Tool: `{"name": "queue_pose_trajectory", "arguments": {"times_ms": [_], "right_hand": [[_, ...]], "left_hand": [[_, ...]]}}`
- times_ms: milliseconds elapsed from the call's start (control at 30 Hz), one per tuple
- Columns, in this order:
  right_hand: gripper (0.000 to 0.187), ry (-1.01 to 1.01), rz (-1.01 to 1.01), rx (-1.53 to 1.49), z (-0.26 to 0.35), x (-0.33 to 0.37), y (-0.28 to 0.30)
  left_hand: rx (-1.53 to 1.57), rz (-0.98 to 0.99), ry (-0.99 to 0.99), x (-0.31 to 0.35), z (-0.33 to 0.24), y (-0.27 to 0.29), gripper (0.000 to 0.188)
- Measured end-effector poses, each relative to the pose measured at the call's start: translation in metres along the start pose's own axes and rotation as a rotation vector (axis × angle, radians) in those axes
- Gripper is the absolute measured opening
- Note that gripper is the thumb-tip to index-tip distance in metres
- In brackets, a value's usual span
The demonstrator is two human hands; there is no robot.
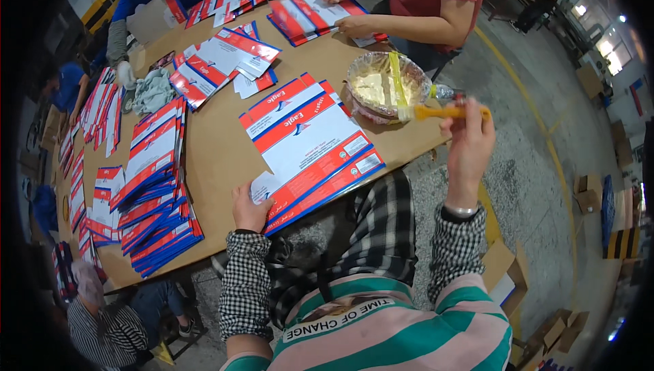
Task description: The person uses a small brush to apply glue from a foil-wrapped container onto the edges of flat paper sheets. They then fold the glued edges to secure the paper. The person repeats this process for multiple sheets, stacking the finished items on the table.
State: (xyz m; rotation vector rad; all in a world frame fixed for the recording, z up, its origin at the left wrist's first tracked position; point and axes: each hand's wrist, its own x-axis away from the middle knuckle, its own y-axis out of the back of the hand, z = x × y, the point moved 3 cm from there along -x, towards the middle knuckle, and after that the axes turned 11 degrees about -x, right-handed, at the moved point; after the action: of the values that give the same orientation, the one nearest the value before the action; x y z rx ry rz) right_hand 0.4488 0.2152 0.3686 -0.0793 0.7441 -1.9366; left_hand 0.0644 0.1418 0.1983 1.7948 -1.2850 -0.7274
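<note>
Grips yellow-handled brush (439,112) in right hand (470,145) beside bowl (371,113); rests left hand (251,209) on near-left corner of printed sheets (310,153), cannot tell if pinching. Lie at near edge of surface (221,150); likely light, bendy, slick, best taken by edges.

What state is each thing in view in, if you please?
Plastic-lined bowl: uncovered, pale yellow contents inside
Paintbrush: held in the right-hand grip, bristles toward the bowl
Printed packaging sheets: flat, overlapping, left-hand grip at their near-left corner
Left-side packaging pile: flat pieces, unevenly stacked
Cloth: crumpled
Lower-right cardboard box: open
</note>
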Motion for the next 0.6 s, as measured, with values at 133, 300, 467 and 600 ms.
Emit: {"name": "queue_pose_trajectory", "arguments": {"times_ms": [133,300,467,600], "right_hand": [[0.021,0.061,0.131,0.265,-0.021,-0.041,-0.036],[0.025,0.015,0.367,0.667,-0.095,-0.09,-0.053],[0.025,0.137,0.482,0.916,-0.152,-0.105,-0.053],[0.025,0.002,0.587,1.028,-0.17,-0.104,-0.054]], "left_hand": [[0.001,0.007,0.001,-0.002,-0.001,-0.001,0.06],[-0.007,0.013,-0.009,-0.003,-0.006,0.0,0.059],[0.034,0.017,-0.012,-0.004,-0.003,-0.002,0.059],[0.053,0.028,-0.002,-0.003,-0.002,-0.001,0.058]]}}
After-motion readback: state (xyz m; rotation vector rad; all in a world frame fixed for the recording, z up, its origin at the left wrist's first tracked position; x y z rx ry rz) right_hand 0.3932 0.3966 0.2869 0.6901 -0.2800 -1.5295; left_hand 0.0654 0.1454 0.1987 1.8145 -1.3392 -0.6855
